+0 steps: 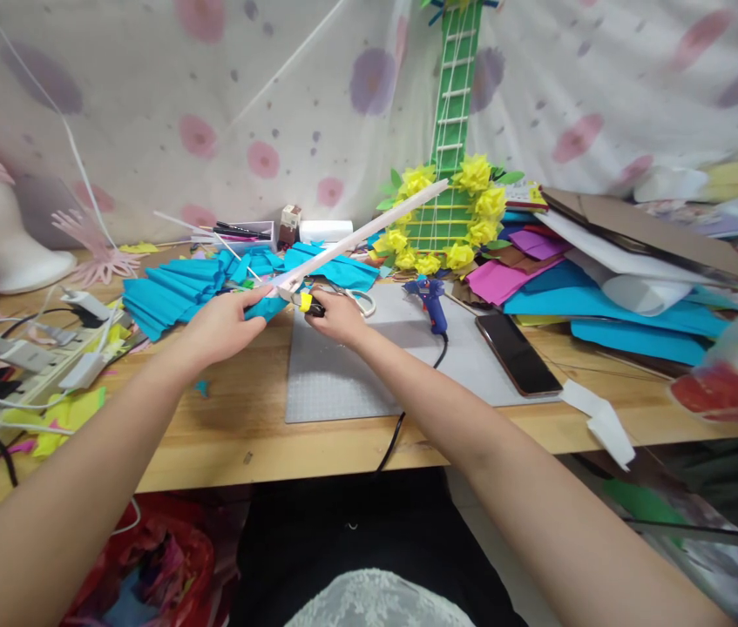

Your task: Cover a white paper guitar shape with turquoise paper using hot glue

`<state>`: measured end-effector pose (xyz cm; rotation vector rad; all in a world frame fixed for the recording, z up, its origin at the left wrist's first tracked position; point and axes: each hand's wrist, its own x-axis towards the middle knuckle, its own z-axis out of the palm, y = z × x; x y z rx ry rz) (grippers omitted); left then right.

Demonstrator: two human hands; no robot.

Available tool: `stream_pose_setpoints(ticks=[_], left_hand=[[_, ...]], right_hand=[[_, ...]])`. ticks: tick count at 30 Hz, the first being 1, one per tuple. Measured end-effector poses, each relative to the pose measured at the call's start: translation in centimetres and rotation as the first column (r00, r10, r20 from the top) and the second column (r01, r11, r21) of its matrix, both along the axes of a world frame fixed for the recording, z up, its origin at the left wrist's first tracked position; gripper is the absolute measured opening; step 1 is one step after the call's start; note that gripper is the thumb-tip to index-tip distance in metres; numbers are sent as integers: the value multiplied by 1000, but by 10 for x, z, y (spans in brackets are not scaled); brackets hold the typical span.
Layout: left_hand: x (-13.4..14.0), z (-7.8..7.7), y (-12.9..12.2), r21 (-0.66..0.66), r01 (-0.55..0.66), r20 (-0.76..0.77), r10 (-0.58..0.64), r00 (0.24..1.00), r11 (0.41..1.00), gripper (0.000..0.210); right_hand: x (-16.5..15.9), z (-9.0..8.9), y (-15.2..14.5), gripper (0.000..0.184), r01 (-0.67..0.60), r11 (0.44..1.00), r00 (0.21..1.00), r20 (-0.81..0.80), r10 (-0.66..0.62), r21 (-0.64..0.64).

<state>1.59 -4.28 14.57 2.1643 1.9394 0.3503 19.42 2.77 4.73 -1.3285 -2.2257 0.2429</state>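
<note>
My left hand [228, 322] is closed on a piece of blue paper [267, 307] and the near end of a long pale strip [369, 228]. The strip slants up to the right, its far end in front of a yellow-flowered green guitar shape [450, 131]. My right hand [339, 320] grips pliers [307, 302] with yellow and black handles, their metal jaws against the strip beside my left fingers. Whether the jaws are closed on it is too small to tell. Pleated blue paper [176, 292] spreads behind my left hand.
A grey cutting mat [342, 383] carries a blue glue gun [432, 305], white-handled scissors [363, 302] and a phone [517, 353]. Coloured sheets [617, 300] pile up at right, near a plastic cup [734, 383]. A power strip [35, 374] with cables lies left, below a white mannequin head [6, 226].
</note>
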Motion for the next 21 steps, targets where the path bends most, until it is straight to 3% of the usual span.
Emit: stream_pose_setpoints(ticks=[4, 12, 21], left_hand=[[0, -3, 0, 17, 25, -22, -25, 999, 1000, 56], [1, -5, 1, 15, 87, -73, -85, 994, 996, 57], [-9, 4, 0, 19, 61, -12, -60, 998, 998, 59]], right_hand=[[2, -2, 1, 33, 27, 1000, 999, 20, -27, 13], [12, -13, 14, 28, -39, 993, 999, 28, 36, 107], [35, -8, 20, 32, 72, 997, 994, 83, -71, -3]])
